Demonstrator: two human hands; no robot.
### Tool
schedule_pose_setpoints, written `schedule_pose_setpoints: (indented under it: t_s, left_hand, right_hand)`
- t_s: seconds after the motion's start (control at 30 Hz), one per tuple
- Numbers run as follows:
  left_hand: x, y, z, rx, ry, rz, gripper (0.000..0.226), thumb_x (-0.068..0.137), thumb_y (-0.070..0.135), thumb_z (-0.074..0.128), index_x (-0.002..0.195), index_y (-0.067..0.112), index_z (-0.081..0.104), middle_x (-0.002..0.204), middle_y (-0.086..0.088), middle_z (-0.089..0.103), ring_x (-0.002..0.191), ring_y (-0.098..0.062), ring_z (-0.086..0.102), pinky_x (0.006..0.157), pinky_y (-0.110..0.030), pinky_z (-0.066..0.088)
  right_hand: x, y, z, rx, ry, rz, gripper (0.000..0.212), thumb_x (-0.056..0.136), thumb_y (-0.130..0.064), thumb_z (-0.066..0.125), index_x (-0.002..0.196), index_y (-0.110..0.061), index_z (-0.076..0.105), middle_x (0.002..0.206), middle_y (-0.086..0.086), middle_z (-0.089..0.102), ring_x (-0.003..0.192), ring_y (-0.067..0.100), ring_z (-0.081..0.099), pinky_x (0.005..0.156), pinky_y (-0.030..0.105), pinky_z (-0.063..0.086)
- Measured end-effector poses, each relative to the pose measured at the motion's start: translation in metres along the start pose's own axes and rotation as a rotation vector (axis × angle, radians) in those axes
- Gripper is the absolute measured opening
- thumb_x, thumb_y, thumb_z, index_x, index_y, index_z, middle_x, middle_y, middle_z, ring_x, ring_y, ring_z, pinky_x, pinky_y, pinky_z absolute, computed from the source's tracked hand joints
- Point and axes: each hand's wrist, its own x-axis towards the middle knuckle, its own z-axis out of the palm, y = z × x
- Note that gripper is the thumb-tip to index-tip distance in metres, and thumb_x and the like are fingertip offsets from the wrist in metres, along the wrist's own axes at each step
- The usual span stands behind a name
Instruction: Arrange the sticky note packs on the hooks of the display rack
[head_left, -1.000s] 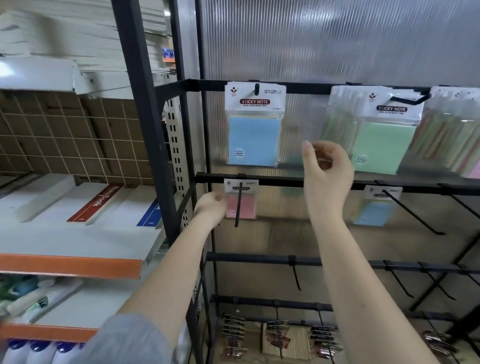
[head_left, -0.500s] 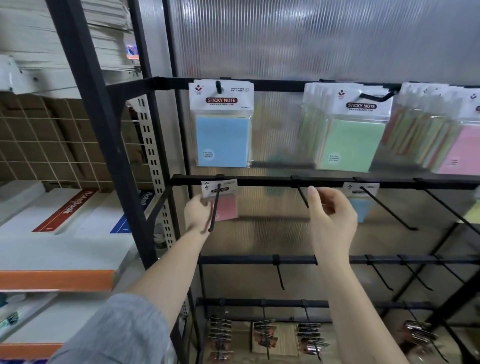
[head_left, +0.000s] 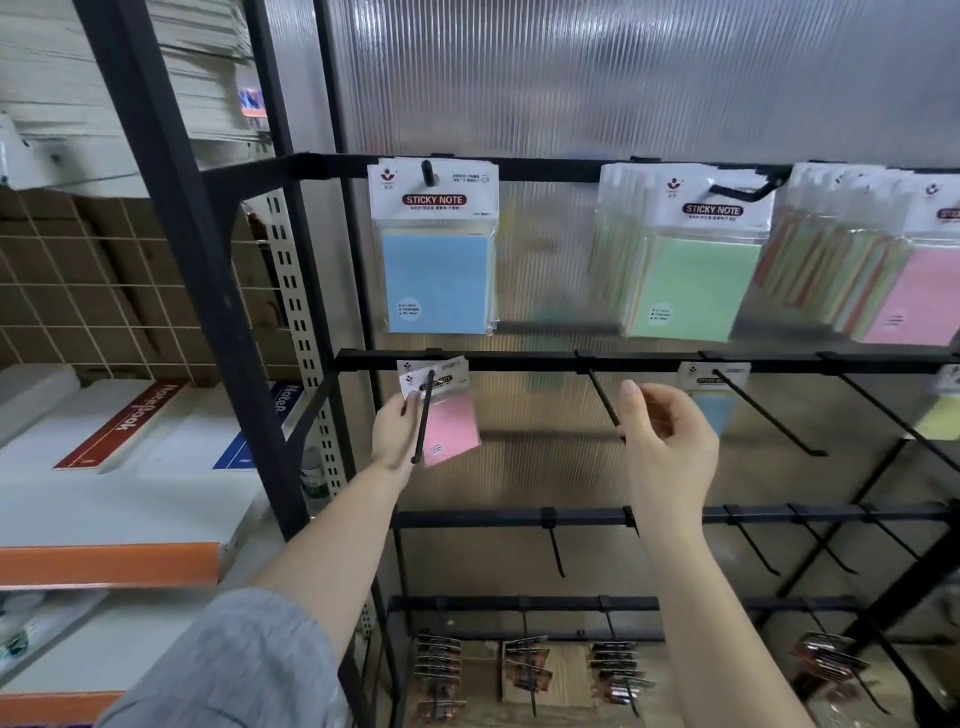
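Observation:
A small pink sticky note pack (head_left: 451, 422) hangs tilted on the leftmost hook (head_left: 425, 415) of the second bar. My left hand (head_left: 396, 431) pinches its white header card from the left. My right hand (head_left: 670, 441) is at the tip of the empty hook (head_left: 603, 402) to the right. Its fingers are loosely curled and its thumb is raised; nothing shows in it. On the top bar hang a large blue pack (head_left: 436, 270), green packs (head_left: 693, 283) and pink packs (head_left: 911, 293). A small blue pack (head_left: 716, 397) hangs behind my right hand.
The black display rack (head_left: 519, 359) has several bare hooks on its second and third bars. Binder clips (head_left: 524, 670) hang on the lowest bar. A small yellow pack (head_left: 941, 423) is at the right edge. Notebook boxes (head_left: 130, 421) lie on the shelf to the left.
My right hand has dropped from in front of the top row down to the empty hook on the second bar. My left hand stays on the pink pack.

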Motion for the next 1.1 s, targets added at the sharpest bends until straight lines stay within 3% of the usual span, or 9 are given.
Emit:
schedule_pose_setpoints:
  t_s: [0.07, 0.2, 0.37, 0.5, 0.63, 0.8, 0.97, 1.1]
  left_hand:
    - [-0.002, 0.001, -0.001, 0.062, 0.054, 0.018, 0.031, 0.101, 0.021, 0.038, 0.076, 0.008, 0.052, 0.070, 0.000, 0.049, 0.068, -0.014, 0.046, 0.058, -0.023, 0.033]
    - [-0.021, 0.014, -0.002, 0.180, 0.152, 0.055, 0.037, 0.102, 0.015, 0.034, 0.065, 0.013, 0.038, 0.067, 0.001, 0.042, 0.060, -0.010, 0.041, 0.046, -0.010, 0.035]
    - [-0.051, 0.018, -0.013, 0.303, 0.148, 0.116, 0.034, 0.103, 0.026, 0.030, 0.077, 0.008, 0.043, 0.068, 0.000, 0.045, 0.059, -0.010, 0.040, 0.045, -0.014, 0.031]
    - [-0.078, 0.021, -0.026, 0.355, 0.110, 0.188, 0.033, 0.102, 0.029, 0.032, 0.077, 0.010, 0.044, 0.067, 0.002, 0.049, 0.059, -0.011, 0.042, 0.052, -0.022, 0.031]
    - [-0.097, 0.026, -0.040, 0.407, 0.090, 0.255, 0.035, 0.101, 0.027, 0.034, 0.070, 0.011, 0.041, 0.067, 0.003, 0.050, 0.059, -0.008, 0.045, 0.046, -0.013, 0.034]
    - [-0.115, 0.033, -0.055, 0.654, 0.067, 0.338, 0.034, 0.100, 0.031, 0.033, 0.066, 0.025, 0.032, 0.078, 0.002, 0.058, 0.060, -0.006, 0.049, 0.041, -0.012, 0.031]
    - [-0.119, 0.039, -0.066, 0.778, 0.095, 0.423, 0.024, 0.098, 0.034, 0.032, 0.083, 0.020, 0.044, 0.100, -0.001, 0.067, 0.080, -0.010, 0.060, 0.050, -0.019, 0.044]
    - [-0.121, 0.047, -0.072, 0.784, 0.126, 0.461, 0.020, 0.096, 0.037, 0.033, 0.090, 0.022, 0.045, 0.105, -0.001, 0.067, 0.086, -0.014, 0.064, 0.052, -0.019, 0.048]
  right_hand:
    - [-0.001, 0.000, 0.000, -0.005, 0.005, -0.009, 0.014, 0.093, -0.027, 0.059, 0.096, -0.015, 0.066, 0.085, -0.002, 0.066, 0.081, 0.016, 0.062, 0.075, 0.025, 0.051]
    - [-0.006, -0.003, 0.001, -0.099, -0.012, -0.098, 0.009, 0.094, -0.026, 0.058, 0.092, -0.019, 0.063, 0.079, -0.014, 0.062, 0.076, 0.001, 0.057, 0.068, 0.005, 0.043]
    - [-0.016, -0.006, 0.007, -0.178, -0.048, -0.195, 0.004, 0.094, -0.025, 0.058, 0.092, -0.023, 0.060, 0.078, -0.019, 0.058, 0.075, -0.003, 0.056, 0.067, 0.000, 0.040]
    - [-0.023, -0.006, 0.011, -0.188, -0.058, -0.188, 0.003, 0.095, -0.025, 0.057, 0.092, -0.025, 0.059, 0.078, -0.021, 0.057, 0.074, -0.004, 0.056, 0.066, 0.000, 0.040]
    - [-0.030, -0.003, 0.015, -0.203, -0.067, -0.177, 0.003, 0.095, -0.026, 0.056, 0.093, -0.025, 0.059, 0.079, -0.021, 0.057, 0.076, -0.004, 0.055, 0.067, 0.001, 0.040]
    - [-0.036, 0.001, 0.021, -0.246, -0.108, -0.152, 0.007, 0.094, -0.028, 0.057, 0.094, -0.022, 0.061, 0.079, -0.015, 0.059, 0.076, 0.000, 0.056, 0.067, 0.006, 0.039]
    - [-0.036, 0.000, 0.029, -0.313, -0.153, -0.165, 0.005, 0.093, -0.025, 0.059, 0.089, -0.023, 0.061, 0.074, -0.021, 0.056, 0.071, -0.002, 0.055, 0.066, 0.011, 0.040]
    - [-0.030, 0.004, 0.040, -0.339, -0.223, -0.141, 0.014, 0.094, -0.025, 0.057, 0.100, -0.016, 0.067, 0.080, -0.014, 0.060, 0.075, 0.001, 0.055, 0.067, 0.008, 0.039]
